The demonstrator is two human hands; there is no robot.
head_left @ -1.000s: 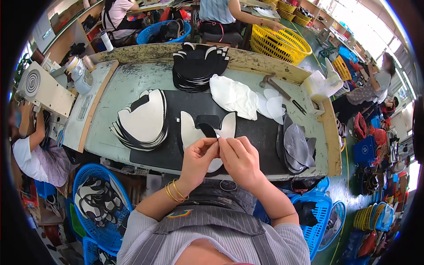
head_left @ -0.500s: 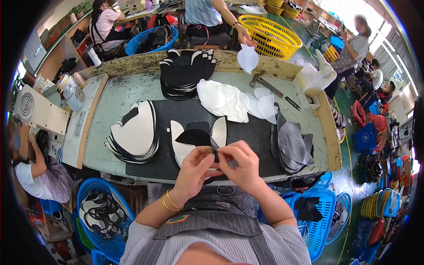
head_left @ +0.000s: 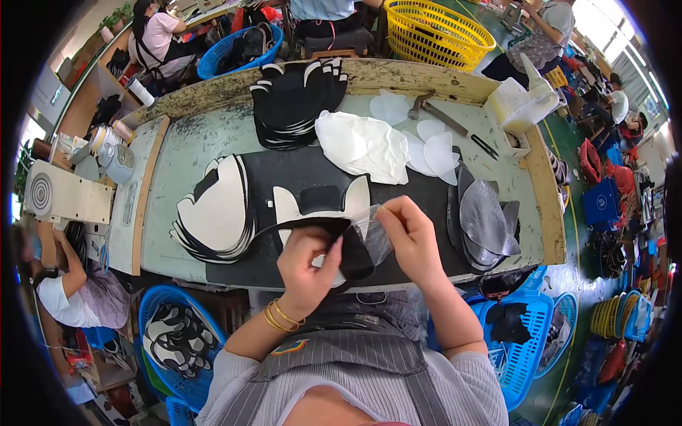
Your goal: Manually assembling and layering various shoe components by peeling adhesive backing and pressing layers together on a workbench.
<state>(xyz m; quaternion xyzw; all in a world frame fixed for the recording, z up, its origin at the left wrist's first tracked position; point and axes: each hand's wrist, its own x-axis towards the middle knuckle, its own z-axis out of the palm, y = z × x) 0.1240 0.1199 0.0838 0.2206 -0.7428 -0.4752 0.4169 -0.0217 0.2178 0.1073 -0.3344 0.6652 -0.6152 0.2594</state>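
My left hand (head_left: 307,270) is closed on a curved black piece of material (head_left: 359,261), pinching it between thumb and fingers in front of my chest. Between the thumb and forefinger of my right hand (head_left: 413,240) is a thin clear film (head_left: 378,238), stretched away from the black piece and seemingly still joined to it. Beneath them, a white and black shoe upper piece (head_left: 286,201) lies on the dark mat. A stack of similar white, black-edged pieces (head_left: 213,213) is to the left. Right of my hands is a pile of shiny grey, film-covered pieces (head_left: 484,216).
Black cut pieces (head_left: 298,106) are stacked at the back, beside crumpled white pieces (head_left: 364,145) and translucent sheets (head_left: 435,157). A hammer (head_left: 444,117), tweezers (head_left: 485,146) and a white container (head_left: 522,103) are at the back right. Raised wooden edging (head_left: 398,77) borders the table. Blue baskets (head_left: 522,348) flank me.
My right hand has drawn away to the right, spreading clear film off the black piece. The translucent sheet in a co-worker's hand now lies on the table, and that hand has withdrawn.
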